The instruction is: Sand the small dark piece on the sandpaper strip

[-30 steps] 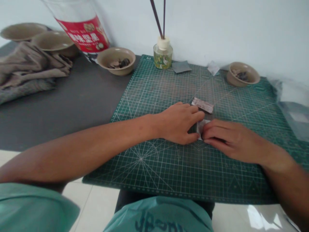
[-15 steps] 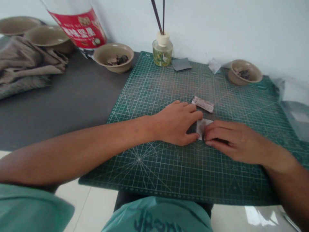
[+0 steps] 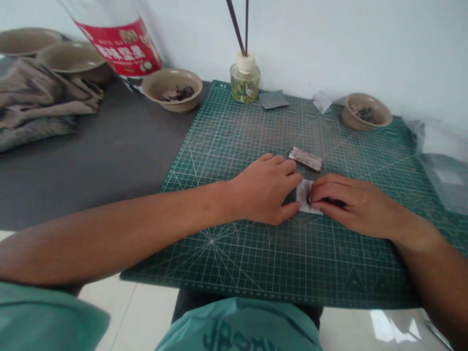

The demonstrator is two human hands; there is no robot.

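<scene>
A small whitish sheet [image 3: 304, 194] lies on the green cutting mat [image 3: 234, 263]. My left hand [image 3: 268, 187] rests at its left edge, thumb and fingertips touching it, fingers apart with nothing between them. Over the right part of the sheet, my right hand [image 3: 351, 202] pinches a small dark piece [image 3: 309, 199], mostly hidden by the fingertips. Just behind the hands lies a brown-stained whitish strip [image 3: 305, 159].
Bowls with small pieces stand at the back, one left [image 3: 172, 90] and one right [image 3: 366, 112]. A reed diffuser [image 3: 244, 78], a grey square [image 3: 273, 99] and a pale square [image 3: 322, 102] sit between them. A cloth [image 3: 44, 97] and jar [image 3: 120, 46] are left, a plastic bag [image 3: 444, 161] right.
My right hand has shifted slightly up over the sheet, uncovering its lower right edge. My left hand stays at the sheet's left edge, nearly unmoved.
</scene>
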